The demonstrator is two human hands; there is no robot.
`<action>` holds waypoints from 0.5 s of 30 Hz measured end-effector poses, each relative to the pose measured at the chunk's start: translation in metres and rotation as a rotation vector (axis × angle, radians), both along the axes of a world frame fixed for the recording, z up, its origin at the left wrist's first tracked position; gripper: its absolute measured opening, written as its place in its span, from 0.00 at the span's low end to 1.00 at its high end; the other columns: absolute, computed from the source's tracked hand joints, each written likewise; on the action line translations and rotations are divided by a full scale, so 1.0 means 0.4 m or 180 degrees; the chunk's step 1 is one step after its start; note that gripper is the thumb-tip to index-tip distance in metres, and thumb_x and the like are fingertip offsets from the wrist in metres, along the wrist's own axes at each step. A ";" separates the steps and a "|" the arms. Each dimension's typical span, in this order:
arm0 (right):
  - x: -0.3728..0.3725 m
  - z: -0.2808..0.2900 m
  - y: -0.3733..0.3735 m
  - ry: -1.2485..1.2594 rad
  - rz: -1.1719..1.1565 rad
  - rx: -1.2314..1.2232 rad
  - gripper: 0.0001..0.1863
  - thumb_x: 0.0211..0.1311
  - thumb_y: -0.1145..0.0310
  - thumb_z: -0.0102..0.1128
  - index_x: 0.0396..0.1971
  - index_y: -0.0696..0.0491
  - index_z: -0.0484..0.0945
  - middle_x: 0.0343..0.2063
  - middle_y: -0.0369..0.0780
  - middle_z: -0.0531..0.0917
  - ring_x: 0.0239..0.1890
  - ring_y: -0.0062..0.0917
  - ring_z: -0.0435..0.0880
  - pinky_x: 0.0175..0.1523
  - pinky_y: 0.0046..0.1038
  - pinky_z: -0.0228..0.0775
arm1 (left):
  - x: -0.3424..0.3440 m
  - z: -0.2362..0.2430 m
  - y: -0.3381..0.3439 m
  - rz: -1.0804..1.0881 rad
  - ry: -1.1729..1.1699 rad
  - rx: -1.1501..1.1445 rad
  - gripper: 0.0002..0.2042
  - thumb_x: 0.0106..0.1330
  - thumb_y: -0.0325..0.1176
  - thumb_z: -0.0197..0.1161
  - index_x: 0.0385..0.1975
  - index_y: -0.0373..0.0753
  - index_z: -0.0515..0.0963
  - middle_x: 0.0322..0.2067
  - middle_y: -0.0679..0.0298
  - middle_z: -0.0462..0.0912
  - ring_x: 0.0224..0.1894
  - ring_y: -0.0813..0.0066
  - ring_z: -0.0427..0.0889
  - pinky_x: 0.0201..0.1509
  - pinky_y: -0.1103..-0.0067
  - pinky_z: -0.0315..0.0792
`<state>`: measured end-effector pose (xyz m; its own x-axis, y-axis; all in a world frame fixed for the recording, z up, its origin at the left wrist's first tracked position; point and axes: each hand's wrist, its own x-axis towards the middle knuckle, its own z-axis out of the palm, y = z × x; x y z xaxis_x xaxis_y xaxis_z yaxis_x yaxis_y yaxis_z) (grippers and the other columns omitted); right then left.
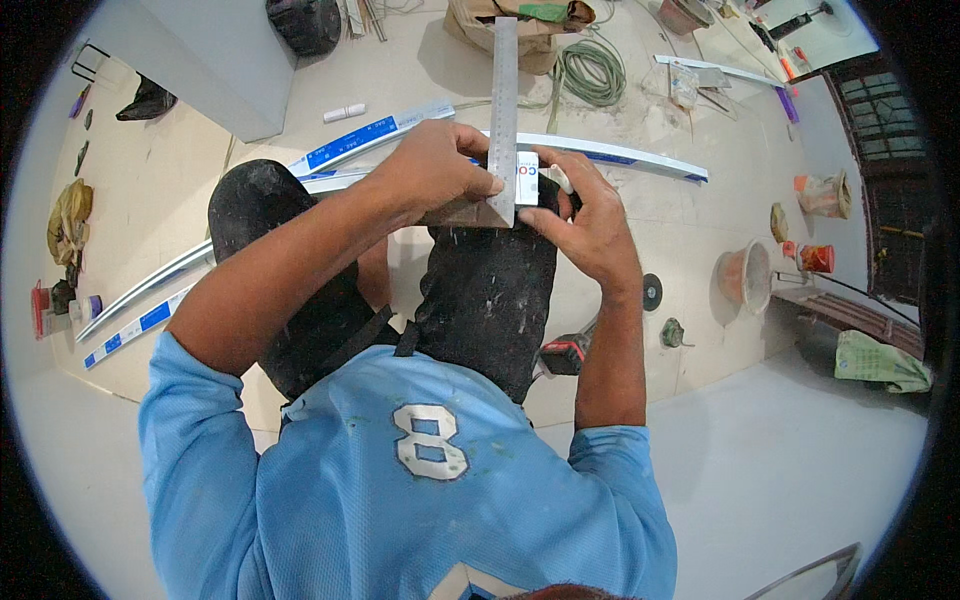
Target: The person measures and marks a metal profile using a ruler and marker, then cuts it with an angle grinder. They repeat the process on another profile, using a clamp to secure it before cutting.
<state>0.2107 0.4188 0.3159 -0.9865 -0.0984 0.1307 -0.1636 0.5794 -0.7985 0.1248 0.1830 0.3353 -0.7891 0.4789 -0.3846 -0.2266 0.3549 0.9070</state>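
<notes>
Closest to my view is the light blue jersey filling the lower middle of the frame, and above it my two knees in dark, dusty trousers as I crouch over the tiled floor. My left hand sits just above centre, fingers curled and closed around the wooden stock of a try square, pressing it down; the square's steel blade runs straight up toward the top of the frame. My right hand is just right of centre, thumb and forefinger pinched on a small white marker or pencil whose tip meets the blade's edge; the rest of that hand is loosely curled. Under the square lies a long white profile strip with blue printed sections, crossing the frame from left of centre to the right and touching the square where the two cross. More such strips curve along the left side. A red and black power tool lies on the floor just right of my right knee, with a small dark disc near it. A coiled green hose lies near the top of the frame, a brown sack beside it, and an orange bucket stands at the right.
</notes>
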 end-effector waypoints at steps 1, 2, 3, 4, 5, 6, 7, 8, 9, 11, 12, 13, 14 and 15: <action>-0.003 0.007 0.003 -0.0205 -0.0026 0.0039 0.37 0.52 0.72 0.77 0.67 0.53 0.81 0.60 0.44 0.85 0.43 0.27 0.84 0.43 0.28 0.79 | -0.003 -0.022 -0.004 0.0021 0.0039 0.0143 0.21 0.61 0.28 0.79 0.54 0.27 0.88 0.50 0.50 0.91 0.43 0.67 0.91 0.52 0.72 0.84; -0.006 0.011 0.002 -0.0411 -0.0050 0.0071 0.36 0.53 0.73 0.77 0.67 0.52 0.81 0.60 0.43 0.85 0.43 0.26 0.84 0.42 0.27 0.79 | -0.004 -0.029 -0.012 0.0042 0.0062 0.0211 0.22 0.61 0.28 0.79 0.55 0.27 0.87 0.50 0.50 0.91 0.43 0.68 0.91 0.52 0.72 0.85; -0.003 0.006 0.000 -0.0168 -0.0064 -0.0024 0.35 0.53 0.74 0.76 0.66 0.52 0.82 0.60 0.43 0.85 0.44 0.26 0.85 0.43 0.27 0.79 | -0.006 -0.034 -0.022 0.0060 0.0086 0.0279 0.22 0.61 0.28 0.79 0.55 0.27 0.87 0.50 0.49 0.91 0.43 0.68 0.91 0.52 0.73 0.85; 0.003 -0.005 -0.005 0.0074 -0.0079 -0.0120 0.35 0.53 0.76 0.75 0.65 0.51 0.82 0.60 0.43 0.86 0.44 0.26 0.86 0.43 0.28 0.80 | -0.008 -0.036 -0.033 0.0077 0.0109 0.0348 0.23 0.61 0.28 0.79 0.56 0.27 0.86 0.51 0.49 0.91 0.44 0.69 0.91 0.52 0.74 0.85; 0.011 -0.011 -0.010 0.0307 -0.0104 -0.0208 0.34 0.53 0.77 0.74 0.65 0.51 0.83 0.60 0.43 0.86 0.45 0.25 0.86 0.44 0.28 0.80 | -0.009 -0.036 -0.050 0.0130 -0.0067 0.0550 0.24 0.61 0.28 0.79 0.57 0.27 0.85 0.51 0.49 0.91 0.44 0.69 0.91 0.53 0.74 0.85; 0.014 -0.009 -0.014 0.0277 -0.0136 -0.0265 0.34 0.54 0.79 0.72 0.65 0.51 0.83 0.60 0.43 0.86 0.45 0.26 0.87 0.44 0.28 0.81 | -0.011 -0.033 -0.070 0.0183 -0.0244 0.0750 0.24 0.62 0.27 0.79 0.59 0.26 0.85 0.51 0.50 0.91 0.44 0.70 0.91 0.53 0.74 0.85; 0.015 -0.007 -0.019 0.0247 -0.0167 -0.0323 0.33 0.54 0.80 0.71 0.64 0.51 0.83 0.60 0.43 0.86 0.46 0.26 0.87 0.44 0.28 0.81 | -0.012 -0.029 -0.079 0.0237 -0.0422 0.0950 0.25 0.62 0.27 0.78 0.60 0.26 0.84 0.51 0.50 0.91 0.44 0.70 0.91 0.53 0.75 0.86; 0.018 -0.006 -0.021 0.0212 -0.0192 -0.0378 0.33 0.54 0.81 0.70 0.64 0.50 0.83 0.60 0.43 0.86 0.46 0.27 0.88 0.45 0.29 0.81 | -0.012 -0.025 -0.080 0.0216 -0.0391 0.0916 0.26 0.62 0.27 0.78 0.61 0.26 0.83 0.52 0.50 0.91 0.44 0.71 0.91 0.53 0.75 0.86; 0.020 -0.008 -0.021 0.0233 -0.0187 -0.0354 0.33 0.54 0.82 0.70 0.64 0.50 0.83 0.60 0.44 0.87 0.48 0.28 0.89 0.46 0.30 0.83 | -0.012 -0.020 -0.082 0.0197 -0.0358 0.0882 0.26 0.63 0.26 0.78 0.61 0.26 0.83 0.52 0.50 0.91 0.45 0.71 0.91 0.53 0.75 0.86; 0.024 -0.018 -0.021 0.0283 -0.0171 -0.0308 0.34 0.54 0.84 0.69 0.64 0.50 0.83 0.60 0.45 0.87 0.51 0.31 0.90 0.48 0.32 0.85 | -0.006 -0.002 -0.080 0.0133 -0.0298 0.0798 0.26 0.63 0.26 0.78 0.62 0.27 0.82 0.53 0.51 0.90 0.45 0.72 0.91 0.53 0.75 0.87; 0.023 -0.024 -0.022 0.0464 -0.0142 -0.0184 0.33 0.54 0.84 0.69 0.64 0.50 0.83 0.60 0.45 0.87 0.52 0.33 0.91 0.50 0.33 0.86 | 0.003 0.013 -0.072 0.0086 -0.0270 0.0747 0.26 0.63 0.26 0.78 0.62 0.27 0.83 0.53 0.51 0.90 0.45 0.72 0.91 0.53 0.75 0.87; 0.021 -0.031 -0.024 0.0646 -0.0112 -0.0060 0.33 0.54 0.85 0.68 0.64 0.50 0.83 0.60 0.46 0.88 0.53 0.35 0.91 0.52 0.34 0.86 | 0.006 0.021 -0.065 0.0040 -0.0243 0.0697 0.26 0.63 0.26 0.77 0.62 0.27 0.83 0.53 0.51 0.90 0.45 0.72 0.91 0.53 0.74 0.87; 0.021 -0.037 -0.028 0.0826 -0.0074 0.0061 0.33 0.54 0.85 0.68 0.63 0.50 0.83 0.60 0.46 0.88 0.54 0.37 0.92 0.54 0.35 0.87 | 0.007 0.014 -0.061 0.0027 -0.0210 0.0797 0.26 0.64 0.26 0.77 0.62 0.27 0.83 0.52 0.52 0.91 0.45 0.73 0.91 0.53 0.74 0.87; 0.022 -0.040 -0.033 0.0811 -0.0106 0.0037 0.33 0.54 0.85 0.68 0.63 0.50 0.83 0.60 0.46 0.88 0.55 0.38 0.92 0.55 0.37 0.87 | 0.009 0.001 -0.058 0.0013 -0.0176 0.0897 0.25 0.64 0.27 0.77 0.62 0.27 0.83 0.52 0.53 0.91 0.45 0.73 0.91 0.53 0.75 0.86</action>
<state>0.2193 0.4057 0.2998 -0.9246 -0.0692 0.3745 -0.3392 0.5968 -0.7272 0.1283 0.1597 0.3355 -0.7728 0.5699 -0.2793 -0.2794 0.0896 0.9560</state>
